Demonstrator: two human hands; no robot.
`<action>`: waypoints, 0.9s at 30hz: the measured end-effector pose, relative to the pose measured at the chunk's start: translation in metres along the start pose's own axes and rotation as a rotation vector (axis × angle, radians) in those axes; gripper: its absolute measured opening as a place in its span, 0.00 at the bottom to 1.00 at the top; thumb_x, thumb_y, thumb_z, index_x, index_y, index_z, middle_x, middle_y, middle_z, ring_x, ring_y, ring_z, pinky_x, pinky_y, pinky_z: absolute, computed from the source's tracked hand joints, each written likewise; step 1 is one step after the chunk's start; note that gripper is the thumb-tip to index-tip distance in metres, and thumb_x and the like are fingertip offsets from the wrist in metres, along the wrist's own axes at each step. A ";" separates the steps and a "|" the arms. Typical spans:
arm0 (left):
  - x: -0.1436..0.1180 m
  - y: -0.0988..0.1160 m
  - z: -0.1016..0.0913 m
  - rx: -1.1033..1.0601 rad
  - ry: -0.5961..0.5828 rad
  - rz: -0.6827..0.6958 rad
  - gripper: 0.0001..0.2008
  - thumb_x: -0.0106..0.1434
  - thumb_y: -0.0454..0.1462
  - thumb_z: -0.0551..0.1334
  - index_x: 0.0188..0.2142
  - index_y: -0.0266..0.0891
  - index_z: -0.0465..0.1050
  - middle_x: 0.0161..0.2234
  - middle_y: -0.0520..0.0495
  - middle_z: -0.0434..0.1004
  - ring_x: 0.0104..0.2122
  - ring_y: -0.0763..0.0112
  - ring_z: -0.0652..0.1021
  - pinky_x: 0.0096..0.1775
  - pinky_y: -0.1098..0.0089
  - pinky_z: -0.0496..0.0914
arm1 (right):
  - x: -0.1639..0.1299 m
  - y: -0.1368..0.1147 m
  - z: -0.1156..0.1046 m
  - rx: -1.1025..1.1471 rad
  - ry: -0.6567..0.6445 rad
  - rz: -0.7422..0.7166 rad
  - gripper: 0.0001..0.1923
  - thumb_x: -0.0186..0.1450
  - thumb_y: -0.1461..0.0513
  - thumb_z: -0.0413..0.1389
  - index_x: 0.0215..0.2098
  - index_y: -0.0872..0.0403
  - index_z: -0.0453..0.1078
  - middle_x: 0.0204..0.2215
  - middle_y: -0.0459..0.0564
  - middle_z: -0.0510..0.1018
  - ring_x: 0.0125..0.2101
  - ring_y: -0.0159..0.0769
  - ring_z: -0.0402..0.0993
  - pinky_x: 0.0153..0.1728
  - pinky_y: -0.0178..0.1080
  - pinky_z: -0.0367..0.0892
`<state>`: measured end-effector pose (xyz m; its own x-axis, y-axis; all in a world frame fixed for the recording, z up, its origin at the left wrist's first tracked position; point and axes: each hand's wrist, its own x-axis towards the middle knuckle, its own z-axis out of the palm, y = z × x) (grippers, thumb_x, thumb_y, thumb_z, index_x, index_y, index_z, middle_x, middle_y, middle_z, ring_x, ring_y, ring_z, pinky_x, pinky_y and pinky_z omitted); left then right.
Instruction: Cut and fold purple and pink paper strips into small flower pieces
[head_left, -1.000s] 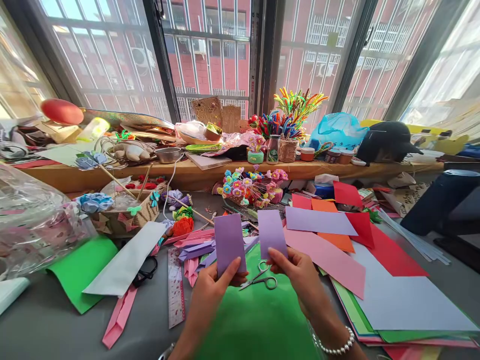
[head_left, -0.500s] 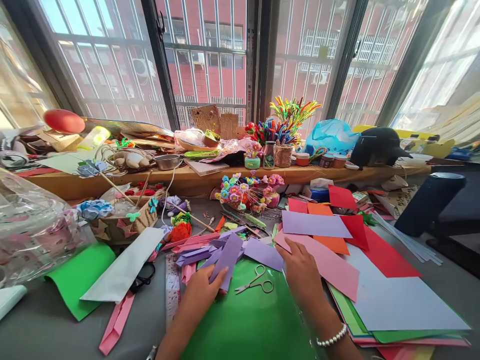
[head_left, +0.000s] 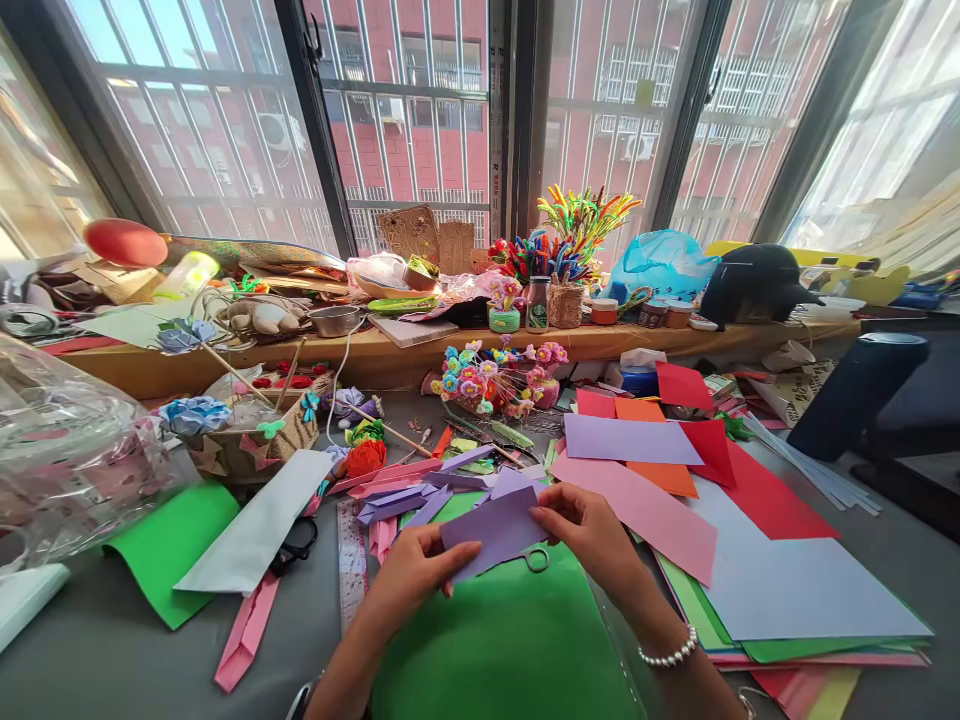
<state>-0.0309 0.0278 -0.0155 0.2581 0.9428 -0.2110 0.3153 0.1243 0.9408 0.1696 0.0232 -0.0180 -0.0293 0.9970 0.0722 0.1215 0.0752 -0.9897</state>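
Note:
A strip of purple paper is stretched between my two hands above a green mat. My left hand pinches its left end, thumb on top. At its right end, the thumb and fingertips of my right hand close on the edge. Small scissors lie on the mat, partly hidden under the strip; one finger loop shows. Behind the strip are folded purple paper pieces in a loose pile and another flat purple piece.
Stacked coloured sheets lie at the right, beside a pink sheet. On the left are a white folded sheet, a green sheet and black-handled scissors. Crochet flowers stand at the back, near a dark cylinder.
My left hand has turned the purple strip from upright to nearly level. My right hand has come left from the pink sheet and taken the strip's other end. The strip now covers part of the scissors.

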 end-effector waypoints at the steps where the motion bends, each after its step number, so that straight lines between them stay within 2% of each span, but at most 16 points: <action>1: 0.001 0.000 -0.001 -0.001 0.066 0.011 0.17 0.45 0.48 0.62 0.20 0.35 0.68 0.14 0.57 0.61 0.14 0.80 0.61 0.18 0.77 0.54 | 0.000 0.000 -0.001 0.045 -0.014 0.017 0.11 0.51 0.56 0.59 0.25 0.56 0.68 0.19 0.44 0.71 0.20 0.30 0.67 0.22 0.33 0.63; 3: 0.002 0.000 -0.002 0.012 0.153 0.034 0.18 0.45 0.50 0.61 0.19 0.35 0.68 0.12 0.58 0.59 0.13 0.80 0.59 0.18 0.77 0.52 | -0.001 -0.001 -0.001 0.113 -0.047 0.049 0.12 0.50 0.55 0.59 0.25 0.56 0.67 0.19 0.44 0.70 0.20 0.30 0.67 0.21 0.32 0.63; 4: 0.003 0.000 -0.002 0.014 0.160 0.042 0.19 0.45 0.51 0.61 0.19 0.35 0.69 0.11 0.58 0.59 0.13 0.81 0.59 0.17 0.77 0.52 | -0.001 -0.002 0.000 0.142 -0.067 0.064 0.13 0.49 0.55 0.60 0.26 0.57 0.68 0.20 0.44 0.71 0.21 0.30 0.67 0.22 0.32 0.63; 8: 0.002 0.000 0.002 -0.049 0.077 0.052 0.19 0.46 0.51 0.61 0.23 0.35 0.71 0.16 0.54 0.69 0.13 0.80 0.62 0.17 0.78 0.54 | -0.004 -0.008 0.004 0.214 -0.144 0.099 0.19 0.48 0.55 0.61 0.35 0.57 0.71 0.27 0.47 0.76 0.27 0.33 0.70 0.25 0.32 0.64; 10: 0.002 0.001 0.005 -0.117 0.078 0.032 0.18 0.46 0.50 0.61 0.24 0.36 0.70 0.16 0.53 0.70 0.13 0.80 0.63 0.16 0.78 0.55 | -0.004 -0.007 0.006 0.184 -0.149 0.091 0.19 0.48 0.55 0.61 0.36 0.56 0.72 0.27 0.48 0.77 0.26 0.33 0.71 0.25 0.33 0.64; 14: 0.002 0.000 0.011 -0.351 0.148 -0.044 0.16 0.47 0.49 0.61 0.23 0.38 0.69 0.14 0.55 0.67 0.14 0.76 0.69 0.17 0.77 0.62 | -0.003 -0.004 0.008 0.060 -0.095 0.000 0.13 0.53 0.58 0.57 0.36 0.54 0.75 0.30 0.48 0.78 0.31 0.37 0.72 0.30 0.36 0.66; 17: 0.003 -0.001 0.013 -0.479 0.171 -0.114 0.20 0.48 0.52 0.60 0.27 0.36 0.70 0.17 0.51 0.70 0.18 0.72 0.74 0.20 0.75 0.67 | -0.004 -0.003 0.009 -0.032 -0.053 -0.097 0.12 0.55 0.62 0.53 0.35 0.51 0.75 0.33 0.48 0.79 0.36 0.40 0.72 0.37 0.40 0.66; 21: 0.003 0.001 0.013 -0.493 0.161 -0.166 0.23 0.50 0.53 0.57 0.30 0.34 0.69 0.20 0.47 0.73 0.21 0.68 0.76 0.24 0.72 0.70 | -0.006 -0.005 0.010 -0.100 -0.074 -0.173 0.18 0.52 0.70 0.48 0.33 0.48 0.76 0.34 0.46 0.79 0.38 0.39 0.72 0.41 0.42 0.66; 24: 0.002 0.001 0.012 -0.465 0.150 -0.137 0.21 0.51 0.50 0.59 0.34 0.34 0.70 0.19 0.48 0.73 0.20 0.69 0.76 0.26 0.71 0.71 | -0.005 -0.005 0.010 -0.110 -0.104 -0.202 0.21 0.51 0.72 0.47 0.32 0.47 0.76 0.34 0.46 0.78 0.38 0.37 0.72 0.43 0.41 0.65; 27: 0.002 -0.001 0.011 -0.463 0.169 -0.094 0.17 0.48 0.45 0.63 0.33 0.35 0.71 0.21 0.49 0.74 0.21 0.70 0.76 0.28 0.70 0.72 | -0.005 -0.004 0.010 -0.118 -0.117 -0.194 0.19 0.51 0.71 0.47 0.31 0.48 0.76 0.35 0.46 0.78 0.38 0.36 0.72 0.43 0.41 0.65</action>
<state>-0.0202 0.0261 -0.0197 0.0848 0.9530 -0.2909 -0.1182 0.2995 0.9467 0.1594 0.0181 -0.0156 -0.1773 0.9551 0.2376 0.2176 0.2735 -0.9370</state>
